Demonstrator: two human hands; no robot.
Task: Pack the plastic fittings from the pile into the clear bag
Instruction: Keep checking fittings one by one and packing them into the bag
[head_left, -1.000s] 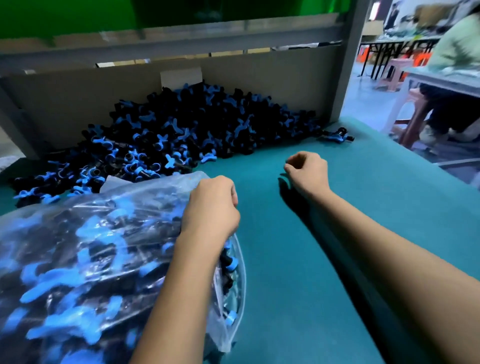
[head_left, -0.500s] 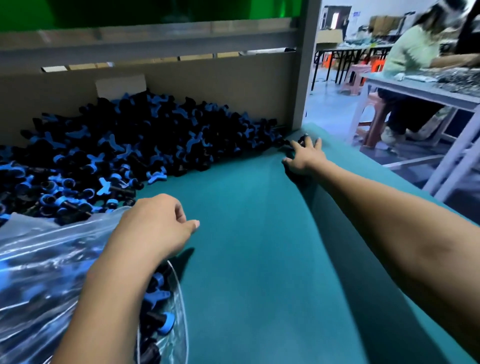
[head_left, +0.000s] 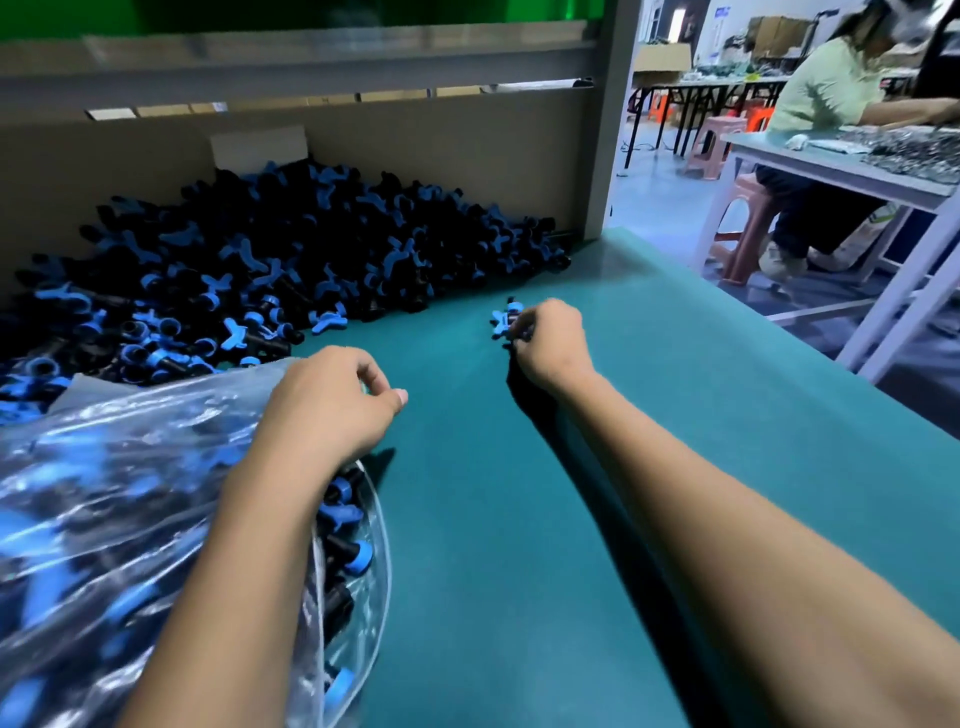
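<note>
A big pile of black and blue plastic fittings (head_left: 270, 265) lies against the cardboard wall at the back left. The clear bag (head_left: 119, 509), mostly full of fittings, lies at the lower left with its mouth toward the middle. My left hand (head_left: 332, 405) rests at the bag's mouth with fingers curled on its rim. My right hand (head_left: 545, 338) is over the green table (head_left: 519, 519), its fingers curled round a black and blue fitting (head_left: 506, 318) that sticks out to the left.
A grey post (head_left: 608, 130) stands at the table's back right corner. Beyond the table's right edge a person (head_left: 831, 104) sits at a white table (head_left: 841, 166) with pink stools (head_left: 743, 228) near it.
My right hand has pulled back from the far corner by the post toward me, now gripping a fitting. The left hand stays at the bag's mouth.
</note>
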